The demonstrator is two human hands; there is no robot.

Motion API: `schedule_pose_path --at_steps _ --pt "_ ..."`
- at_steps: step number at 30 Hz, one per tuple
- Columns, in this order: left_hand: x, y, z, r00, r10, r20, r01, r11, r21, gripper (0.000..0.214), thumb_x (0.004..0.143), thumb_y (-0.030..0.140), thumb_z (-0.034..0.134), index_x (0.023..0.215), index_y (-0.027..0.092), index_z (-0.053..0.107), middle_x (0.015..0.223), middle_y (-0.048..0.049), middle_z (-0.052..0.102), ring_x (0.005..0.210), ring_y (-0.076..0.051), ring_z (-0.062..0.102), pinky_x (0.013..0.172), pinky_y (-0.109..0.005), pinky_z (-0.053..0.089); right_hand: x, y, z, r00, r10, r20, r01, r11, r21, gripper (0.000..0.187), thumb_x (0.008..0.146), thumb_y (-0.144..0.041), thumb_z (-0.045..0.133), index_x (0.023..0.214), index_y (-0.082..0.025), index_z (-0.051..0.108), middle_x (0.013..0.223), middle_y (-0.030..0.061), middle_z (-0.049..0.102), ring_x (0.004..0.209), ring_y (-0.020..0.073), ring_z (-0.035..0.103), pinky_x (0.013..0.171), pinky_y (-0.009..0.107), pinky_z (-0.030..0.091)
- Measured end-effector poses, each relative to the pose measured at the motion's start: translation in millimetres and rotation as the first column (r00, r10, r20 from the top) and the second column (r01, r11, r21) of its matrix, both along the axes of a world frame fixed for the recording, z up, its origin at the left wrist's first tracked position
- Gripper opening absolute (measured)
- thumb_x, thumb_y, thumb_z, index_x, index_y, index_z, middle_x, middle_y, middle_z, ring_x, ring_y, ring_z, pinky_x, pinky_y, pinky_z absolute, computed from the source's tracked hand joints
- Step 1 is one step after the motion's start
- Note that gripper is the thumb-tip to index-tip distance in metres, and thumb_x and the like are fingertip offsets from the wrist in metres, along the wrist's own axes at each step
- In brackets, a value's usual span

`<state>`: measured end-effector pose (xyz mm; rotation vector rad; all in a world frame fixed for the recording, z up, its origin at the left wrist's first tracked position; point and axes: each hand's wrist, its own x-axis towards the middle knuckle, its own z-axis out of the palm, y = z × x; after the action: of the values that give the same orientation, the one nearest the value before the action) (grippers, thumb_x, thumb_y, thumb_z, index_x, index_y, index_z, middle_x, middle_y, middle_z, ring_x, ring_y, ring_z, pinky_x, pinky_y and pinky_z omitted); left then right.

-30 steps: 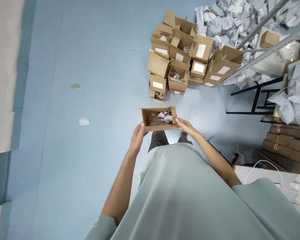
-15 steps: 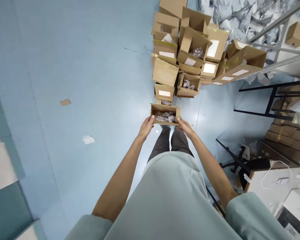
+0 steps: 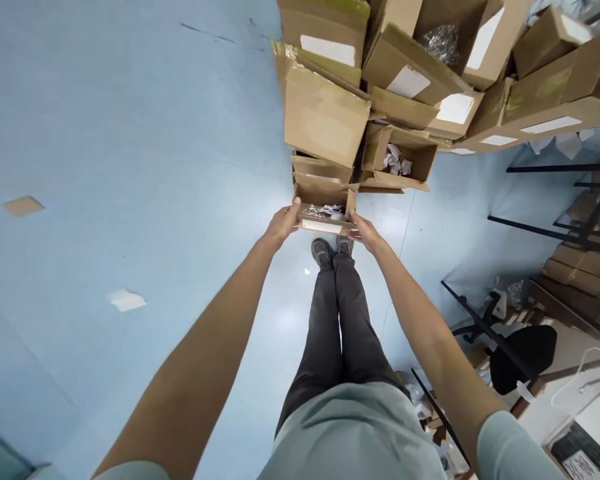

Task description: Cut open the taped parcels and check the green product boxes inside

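Observation:
A small open cardboard box (image 3: 325,193) with a white label on its near side is held between my two hands, just beyond my shoes. Crumpled paper (image 3: 331,211) and clear plastic wrap lie inside it. My left hand (image 3: 285,221) grips the box's left end, thumb at the upper edge. On the right end, my right hand (image 3: 363,230) is closed round the wall with its fingers beneath. Directly behind the held box stands another cardboard box (image 3: 323,170), partly hidden. Whether the held box touches the floor or the box behind I cannot tell.
Stacked open cartons (image 3: 327,110) fill the far side, one (image 3: 405,157) holding crumpled paper. At right are black metal legs (image 3: 545,233), a black chair (image 3: 523,357) and a white-topped table (image 3: 575,387). Scraps of cardboard (image 3: 24,205) and white paper (image 3: 127,300) lie on the blue floor.
The view has moved closer to the stacked cartons and tipped down, so my shoes show more. The held box has gone down and away toward the stack, and its labelled near side now shows.

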<state>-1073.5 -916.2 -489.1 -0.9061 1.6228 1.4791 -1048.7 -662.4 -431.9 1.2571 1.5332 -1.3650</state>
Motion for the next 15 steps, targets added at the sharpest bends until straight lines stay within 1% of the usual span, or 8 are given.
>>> schedule_pose_path --at_steps 3,5,7,9,11,13,15 --pt "-10.2 3.4 -21.0 0.993 0.117 0.014 -0.117 0.993 0.021 0.078 0.102 0.086 0.072 0.141 0.018 0.077 0.162 -0.0219 0.07 0.135 -0.036 0.076 0.117 -0.048 0.062 -12.9 2.2 -21.9 0.999 0.015 -0.031 -0.015 1.0 -0.016 0.058 0.123 -0.057 0.058 0.164 -0.017 0.067 0.162 0.0147 0.069 0.095 0.014 0.078 0.102 0.03 0.067" --pt "-11.4 5.0 -27.9 0.981 0.194 0.029 -0.196 0.979 0.05 0.076 0.105 0.081 0.072 0.15 0.02 0.075 0.171 -0.0218 0.063 0.14 -0.036 0.074 0.12 -0.047 0.061 -15.9 0.9 -31.3 0.999 0.007 -0.046 -0.008 1.0 -0.029 0.061 0.124 -0.055 0.057 0.172 -0.018 0.06 0.172 0.0163 0.062 0.1 0.0147 0.079 0.106 0.032 0.067" --pt "-8.6 6.6 -29.9 0.967 0.251 0.053 -0.254 0.964 0.076 0.073 0.109 0.073 0.072 0.159 0.02 0.071 0.177 -0.0219 0.058 0.144 -0.036 0.073 0.122 -0.046 0.061 -14.3 -1.7 -37.6 0.998 -0.012 -0.055 0.01 0.999 -0.038 0.063 0.124 -0.056 0.054 0.176 -0.02 0.055 0.177 0.0162 0.058 0.106 0.0158 0.081 0.11 0.033 0.067" --pt "-2.8 8.2 -28.1 0.957 0.28 0.081 -0.287 0.954 0.089 0.069 0.113 0.066 0.07 0.165 0.02 0.067 0.179 -0.0217 0.055 0.147 -0.036 0.071 0.123 -0.046 0.06 -9.2 -4.3 -41.0 0.998 -0.032 -0.06 0.029 0.999 -0.042 0.062 0.125 -0.055 0.052 0.177 -0.023 0.054 0.179 0.0149 0.057 0.112 0.0166 0.081 0.111 0.033 0.067" --pt "5.3 8.8 -22.9 0.95 0.29 0.114 -0.301 0.949 0.093 0.067 0.117 0.061 0.066 0.169 0.019 0.063 0.182 -0.0216 0.053 0.15 -0.036 0.07 0.125 -0.047 0.06 -2.2 -6.3 -40.9 0.997 -0.051 -0.054 0.05 0.998 -0.032 0.059 0.124 -0.054 0.053 0.176 -0.026 0.056 0.18 0.0138 0.057 0.113 0.0168 0.081 0.109 0.032 0.068" --pt "15.9 7.6 -14.0 0.945 0.293 0.143 -0.308 0.946 0.1 0.066 0.119 0.058 0.062 0.172 0.019 0.06 0.183 -0.022 0.052 0.152 -0.037 0.069 0.125 -0.048 0.06 5.6 -7.4 -35.9 0.996 -0.076 -0.044 0.075 0.997 -0.018 0.056 0.123 -0.053 0.056 0.172 -0.027 0.058 0.179 0.0136 0.058 0.111 0.0161 0.082 0.106 0.031 0.068" --pt "29.4 4.3 -0.5 0.939 0.3 0.167 -0.32 0.942 0.105 0.067 0.12 0.056 0.061 0.173 0.018 0.057 0.184 -0.0228 0.051 0.153 -0.037 0.069 0.125 -0.048 0.061 13.8 -8.4 -24.8 0.993 -0.109 -0.036 0.108 0.994 -0.013 0.052 0.123 -0.052 0.058 0.169 -0.027 0.061 0.175 0.0136 0.062 0.107 0.015 0.081 0.103 0.03 0.069"
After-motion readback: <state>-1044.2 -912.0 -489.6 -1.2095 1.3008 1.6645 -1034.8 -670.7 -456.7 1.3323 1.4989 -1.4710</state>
